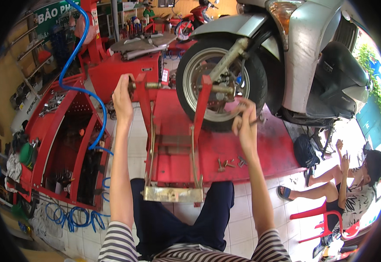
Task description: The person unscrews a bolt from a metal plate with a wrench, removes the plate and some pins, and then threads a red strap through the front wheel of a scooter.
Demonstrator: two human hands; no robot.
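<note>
In front of me stands a red wheel clamp (201, 109) with two upright arms, each carrying a threaded screw, and a worn metal plate (173, 194) at its near end. My left hand (123, 98) is closed round the outer end of the left clamp screw (154, 85). Beside the right clamp screw (222, 89), my right hand (245, 124) has bent fingers, smeared by motion; whether they grip anything cannot be made out. Just beyond the clamp is the scooter's front wheel (189, 78), with its tyre behind the right arm.
A silver scooter (302, 65) stands on the red lift platform (260, 153), where several loose bolts (229, 163) lie. At left are a red tool cart (75, 139) and a hanging blue air hose (84, 43). Another person (347, 187) sits on a red chair (330, 214) at right.
</note>
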